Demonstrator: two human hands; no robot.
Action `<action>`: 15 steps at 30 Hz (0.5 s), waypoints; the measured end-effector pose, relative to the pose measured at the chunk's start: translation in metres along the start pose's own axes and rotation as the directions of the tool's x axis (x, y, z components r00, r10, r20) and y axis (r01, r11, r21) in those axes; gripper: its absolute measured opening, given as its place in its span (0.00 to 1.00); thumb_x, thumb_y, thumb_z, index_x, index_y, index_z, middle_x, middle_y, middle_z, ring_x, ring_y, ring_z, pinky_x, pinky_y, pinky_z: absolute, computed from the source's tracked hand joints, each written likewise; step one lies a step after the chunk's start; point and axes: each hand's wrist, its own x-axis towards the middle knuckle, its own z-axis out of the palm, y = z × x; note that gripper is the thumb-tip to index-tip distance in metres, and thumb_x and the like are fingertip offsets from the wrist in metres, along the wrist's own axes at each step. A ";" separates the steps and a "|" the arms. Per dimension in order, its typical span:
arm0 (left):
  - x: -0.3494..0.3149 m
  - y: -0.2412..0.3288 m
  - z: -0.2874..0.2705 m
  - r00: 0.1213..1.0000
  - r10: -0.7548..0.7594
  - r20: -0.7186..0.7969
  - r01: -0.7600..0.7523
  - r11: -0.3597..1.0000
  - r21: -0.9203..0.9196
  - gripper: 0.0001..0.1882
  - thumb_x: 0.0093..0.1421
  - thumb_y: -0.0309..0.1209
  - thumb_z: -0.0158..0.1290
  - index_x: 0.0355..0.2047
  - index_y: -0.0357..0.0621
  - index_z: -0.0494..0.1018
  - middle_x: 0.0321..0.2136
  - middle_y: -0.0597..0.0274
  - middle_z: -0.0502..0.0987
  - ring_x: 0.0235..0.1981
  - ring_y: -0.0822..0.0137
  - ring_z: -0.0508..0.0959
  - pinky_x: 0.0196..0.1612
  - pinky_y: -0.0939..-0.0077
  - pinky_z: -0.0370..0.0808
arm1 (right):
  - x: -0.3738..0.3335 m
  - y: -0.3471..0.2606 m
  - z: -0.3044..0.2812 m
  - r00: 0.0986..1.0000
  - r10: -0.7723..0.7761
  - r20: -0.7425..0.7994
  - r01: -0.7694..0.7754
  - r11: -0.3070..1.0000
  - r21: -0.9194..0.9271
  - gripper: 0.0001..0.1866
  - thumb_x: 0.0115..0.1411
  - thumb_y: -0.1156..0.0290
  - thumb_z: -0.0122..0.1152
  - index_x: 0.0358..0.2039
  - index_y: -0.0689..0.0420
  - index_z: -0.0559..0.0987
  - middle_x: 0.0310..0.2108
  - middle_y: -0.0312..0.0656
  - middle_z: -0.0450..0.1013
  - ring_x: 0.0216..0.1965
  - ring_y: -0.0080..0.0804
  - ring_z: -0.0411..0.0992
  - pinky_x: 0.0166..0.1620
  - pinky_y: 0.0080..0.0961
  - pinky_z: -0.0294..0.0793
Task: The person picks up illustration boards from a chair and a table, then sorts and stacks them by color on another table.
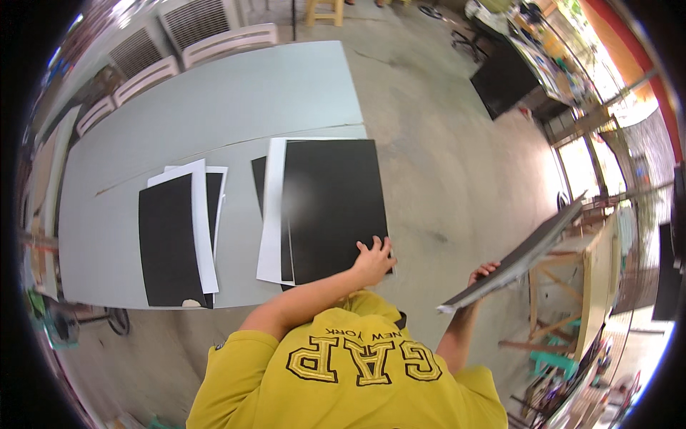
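Observation:
My left hand [373, 262] lies with its fingers spread on the lower right corner of a black sheet [332, 200]. That sheet tops a loose pile at the table's right edge, with a white sheet [273, 214] showing along its left side. Out to the right, away from the table, my right hand [484, 272] is closed on the edge of a black board [525, 247], which is held tilted. A pale edge runs along the board's underside; whether it is one board or several is unclear. Part of my right hand is hidden behind it.
A second pile of black and white sheets [168, 239] lies on the left of the grey table [236, 93]. Light-coloured chairs [229, 44] line the far side. At the right stand a wooden frame [597, 279] and a green stool [554, 362]; a dark desk [506, 79] is farther off.

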 end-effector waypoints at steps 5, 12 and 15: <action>0.008 -0.007 -0.018 0.998 0.021 0.067 -0.021 1.000 0.002 0.22 0.45 0.35 0.53 0.44 0.59 0.67 0.52 0.45 0.54 0.49 0.45 0.60 0.34 0.41 0.70 | -0.011 0.007 0.004 0.923 -0.248 -0.294 0.107 0.899 -0.424 0.17 0.49 0.67 0.60 0.39 0.59 0.70 0.38 0.40 0.69 0.36 0.30 0.67 0.35 0.25 0.69; 0.004 -0.002 -0.011 0.993 0.088 0.075 -0.094 0.992 0.085 0.20 0.49 0.35 0.50 0.45 0.63 0.66 0.53 0.45 0.53 0.50 0.38 0.58 0.33 0.40 0.71 | -0.013 0.012 -0.017 0.974 -0.024 -0.223 0.029 0.999 0.020 0.16 0.48 0.69 0.61 0.36 0.61 0.70 0.34 0.40 0.69 0.31 0.29 0.67 0.32 0.23 0.69; -0.002 -0.005 -0.013 0.988 0.108 0.106 -0.113 0.992 0.046 0.20 0.49 0.34 0.49 0.45 0.62 0.66 0.53 0.45 0.53 0.50 0.36 0.58 0.33 0.38 0.70 | -0.005 0.023 -0.002 0.974 0.006 -0.227 -0.015 0.999 -0.041 0.13 0.51 0.69 0.58 0.36 0.61 0.70 0.33 0.41 0.70 0.31 0.30 0.69 0.32 0.24 0.71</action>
